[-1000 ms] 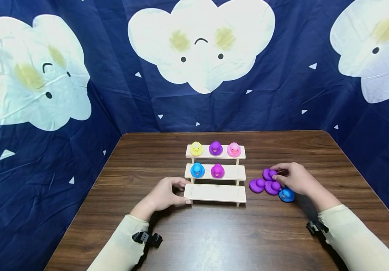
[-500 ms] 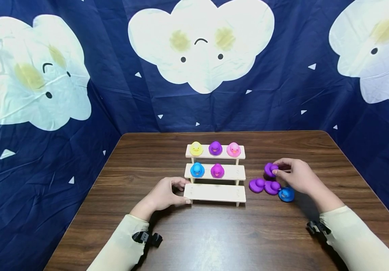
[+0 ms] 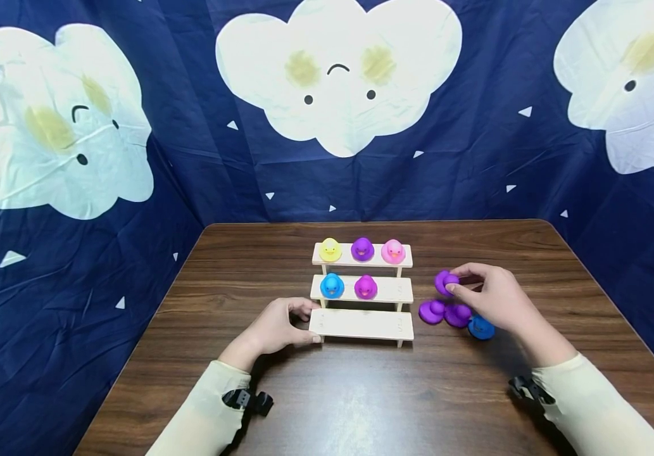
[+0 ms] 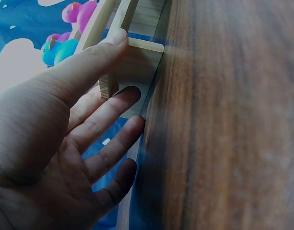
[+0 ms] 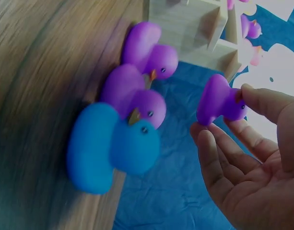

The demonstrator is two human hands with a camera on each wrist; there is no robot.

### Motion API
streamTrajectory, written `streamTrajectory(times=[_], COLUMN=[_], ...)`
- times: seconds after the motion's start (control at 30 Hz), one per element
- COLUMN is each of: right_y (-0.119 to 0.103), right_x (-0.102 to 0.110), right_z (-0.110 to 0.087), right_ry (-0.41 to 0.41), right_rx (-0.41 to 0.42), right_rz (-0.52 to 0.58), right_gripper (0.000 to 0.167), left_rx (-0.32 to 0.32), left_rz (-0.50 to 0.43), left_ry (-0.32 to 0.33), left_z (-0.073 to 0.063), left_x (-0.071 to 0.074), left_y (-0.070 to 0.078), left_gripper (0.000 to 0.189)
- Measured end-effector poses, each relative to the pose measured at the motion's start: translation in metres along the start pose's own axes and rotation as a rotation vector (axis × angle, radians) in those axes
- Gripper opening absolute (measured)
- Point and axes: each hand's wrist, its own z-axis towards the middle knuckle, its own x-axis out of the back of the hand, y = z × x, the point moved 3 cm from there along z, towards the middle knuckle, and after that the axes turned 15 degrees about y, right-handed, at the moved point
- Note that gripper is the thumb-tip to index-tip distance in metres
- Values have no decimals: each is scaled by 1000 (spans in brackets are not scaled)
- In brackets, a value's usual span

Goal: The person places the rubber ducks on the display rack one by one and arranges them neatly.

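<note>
— Setting?
— Dark blue cloth backdrop [image 3: 201, 158] printed with white cloud faces; brown wooden table [image 3: 361, 392] in front of it.

— Item one?
— Three-step wooden rack [image 3: 362, 291], mid-table. Top step: yellow duck [image 3: 330, 250], purple duck [image 3: 363, 249], pink duck [image 3: 393, 252]. Middle step: blue duck [image 3: 332, 286], magenta duck [image 3: 365, 287]. The lowest step carries nothing.

— Left hand?
— Left hand [image 3: 274, 329] at the rack's left end, fingers straight and relaxed; the thumb lies along the lowest step's edge, fingertips against the side. It braces, it does not grasp.

— Right hand?
— Right hand [image 3: 494, 297] holds a small purple duck [image 3: 445, 282] pinched between thumb and fingertips, lifted clear of the table, just right of the rack at about the height of the middle step.

— Loose stock?
— Two more purple ducks on the table [image 3: 443, 312], touching each other, below the raised one; a blue duck on the table [image 3: 480, 328] touching them, partly under the right hand.

— Sleeves?
— Pale yellow, a black strap at each wrist.
</note>
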Motion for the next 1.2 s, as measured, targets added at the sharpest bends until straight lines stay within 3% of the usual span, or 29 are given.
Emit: streamTrajectory(times=[0.37, 0.73, 1.2], right_y=[-18, -30, -49], right_x=[-9, -15, -38], right_z=[-1, 1, 3], right_ry=[-3, 1, -32], right_rx=[-1, 52, 58], right_rz=[60, 85, 163], right_gripper=[25, 26, 25], left_rx=[6, 7, 4], left_rz=[7, 9, 12], left_ry=[1, -2, -3], left_z=[0, 0, 1], left_x=[0, 0, 0], left_y=[1, 4, 1], left_gripper=[51, 50, 50])
